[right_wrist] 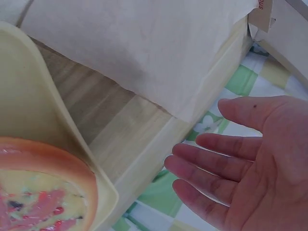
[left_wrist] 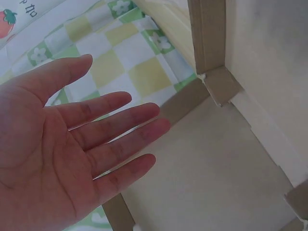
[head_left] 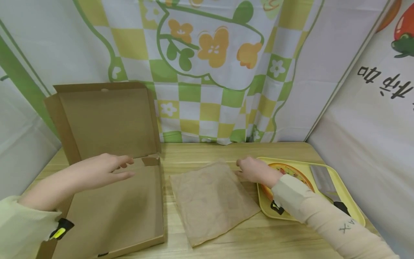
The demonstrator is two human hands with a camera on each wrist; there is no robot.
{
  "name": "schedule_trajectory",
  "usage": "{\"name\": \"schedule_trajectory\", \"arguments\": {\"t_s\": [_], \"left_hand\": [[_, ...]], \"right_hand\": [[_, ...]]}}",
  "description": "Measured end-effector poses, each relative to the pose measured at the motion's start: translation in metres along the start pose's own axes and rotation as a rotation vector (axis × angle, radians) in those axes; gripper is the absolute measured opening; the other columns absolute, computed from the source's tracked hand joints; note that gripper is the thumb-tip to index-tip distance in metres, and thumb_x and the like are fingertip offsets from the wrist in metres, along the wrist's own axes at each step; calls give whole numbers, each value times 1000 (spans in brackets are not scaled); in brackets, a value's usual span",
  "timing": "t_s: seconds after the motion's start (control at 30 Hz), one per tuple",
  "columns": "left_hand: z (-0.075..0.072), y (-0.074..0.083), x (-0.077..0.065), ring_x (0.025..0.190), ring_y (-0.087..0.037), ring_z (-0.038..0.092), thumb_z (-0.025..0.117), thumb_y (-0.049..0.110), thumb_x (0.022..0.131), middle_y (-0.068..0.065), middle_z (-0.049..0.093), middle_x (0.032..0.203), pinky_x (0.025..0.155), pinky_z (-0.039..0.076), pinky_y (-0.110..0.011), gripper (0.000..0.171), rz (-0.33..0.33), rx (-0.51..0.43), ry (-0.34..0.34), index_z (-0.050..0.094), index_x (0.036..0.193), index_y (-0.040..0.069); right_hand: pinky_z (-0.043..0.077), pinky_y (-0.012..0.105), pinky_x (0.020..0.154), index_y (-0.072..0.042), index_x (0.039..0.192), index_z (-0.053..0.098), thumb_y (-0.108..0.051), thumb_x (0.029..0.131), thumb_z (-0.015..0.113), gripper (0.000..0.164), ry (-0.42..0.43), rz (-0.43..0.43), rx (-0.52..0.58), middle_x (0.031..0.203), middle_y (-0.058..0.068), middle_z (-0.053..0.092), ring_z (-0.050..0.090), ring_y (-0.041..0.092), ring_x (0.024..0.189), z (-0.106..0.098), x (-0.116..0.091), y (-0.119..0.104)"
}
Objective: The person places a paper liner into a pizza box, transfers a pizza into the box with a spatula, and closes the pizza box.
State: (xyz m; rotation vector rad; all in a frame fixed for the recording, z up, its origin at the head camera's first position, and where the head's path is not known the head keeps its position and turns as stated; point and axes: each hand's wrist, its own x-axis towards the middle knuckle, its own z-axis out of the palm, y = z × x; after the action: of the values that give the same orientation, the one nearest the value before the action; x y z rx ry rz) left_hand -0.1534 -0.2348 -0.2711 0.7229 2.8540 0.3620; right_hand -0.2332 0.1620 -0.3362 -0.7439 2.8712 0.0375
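Note:
My left hand (head_left: 97, 172) hovers over the open cardboard pizza box (head_left: 129, 208), fingers relaxed and nothing held. In the left wrist view its palm and spread fingers (left_wrist: 120, 144) show in front of the box. My right hand (head_left: 255, 171) is above the area between a square of brown paper (head_left: 213, 201) and a yellow tray (head_left: 352, 212), also holding nothing. The right wrist view shows that hand's fingers loosely extended. On the tray lies a pizza (head_left: 295, 172), partly hidden by my right arm, with a spatula (head_left: 325, 181) beside it.
The box lid (head_left: 106, 122) stands upright at the back left. A checked, flowered curtain (head_left: 210, 97) hangs behind the wooden table (head_left: 239, 237). White cloth walls (head_left: 365, 144) close off the sides.

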Motion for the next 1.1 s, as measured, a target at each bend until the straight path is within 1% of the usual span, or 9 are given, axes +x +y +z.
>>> {"name": "schedule_trajectory", "arguments": {"t_s": [0.2,0.33,0.47,0.53,0.7,0.8,0.93,1.0,1.1], "left_hand": [[3,-16,-14,94,-29,60,51,40,92,-11,62,110,75,49,-46,46,-41,-5,37,56,117,3],[6,-28,-23,93,-29,61,52,36,92,-14,62,109,74,50,-45,46,-65,-27,47,54,118,-2],[11,-40,-29,90,-26,62,54,31,91,-14,64,106,73,51,-43,43,-76,-43,86,55,116,-4],[13,-44,-32,89,-26,62,55,29,91,-13,64,104,72,51,-43,41,-84,-41,106,55,115,-4],[17,-53,-42,87,-26,62,55,26,92,-10,66,98,70,51,-41,40,-105,-23,114,55,114,-7],[20,-58,-48,87,-28,63,54,27,92,-12,66,98,70,51,-41,41,-125,-30,121,55,115,-8],[24,-66,-54,89,-32,62,53,26,92,-17,66,100,69,51,-43,43,-127,-46,142,53,117,-9],[26,-69,-57,88,-30,63,54,26,92,-13,67,99,68,51,-39,40,-126,-26,159,55,117,-6],[29,-74,-61,85,-27,63,54,25,92,-7,67,96,65,51,-36,36,-130,-24,162,57,115,-2]], "right_hand": [[51,43,74,1,106,60,-26,90,56,32,3,19,46,99,17,64,62,29,89,8,1,4],[50,42,76,2,105,60,-24,90,57,31,9,29,88,101,17,64,61,28,89,11,2,6],[49,43,79,4,107,60,-24,90,56,33,7,38,120,104,19,63,61,29,93,14,3,6],[49,42,78,4,105,60,-23,90,56,32,12,40,133,103,19,63,61,28,90,16,4,7],[48,43,82,6,106,61,-24,90,56,34,33,56,163,104,20,63,60,31,94,21,4,7],[47,43,85,7,108,60,-23,90,56,35,46,69,176,105,22,62,58,33,98,24,4,9],[48,42,79,3,92,63,-22,89,57,26,75,95,186,93,18,64,59,30,87,28,3,10],[48,39,71,1,84,62,-21,88,57,24,84,113,204,84,15,63,58,25,77,29,2,11],[44,33,60,-1,75,59,-21,88,56,24,81,143,243,70,8,57,49,20,64,31,1,12]]}}
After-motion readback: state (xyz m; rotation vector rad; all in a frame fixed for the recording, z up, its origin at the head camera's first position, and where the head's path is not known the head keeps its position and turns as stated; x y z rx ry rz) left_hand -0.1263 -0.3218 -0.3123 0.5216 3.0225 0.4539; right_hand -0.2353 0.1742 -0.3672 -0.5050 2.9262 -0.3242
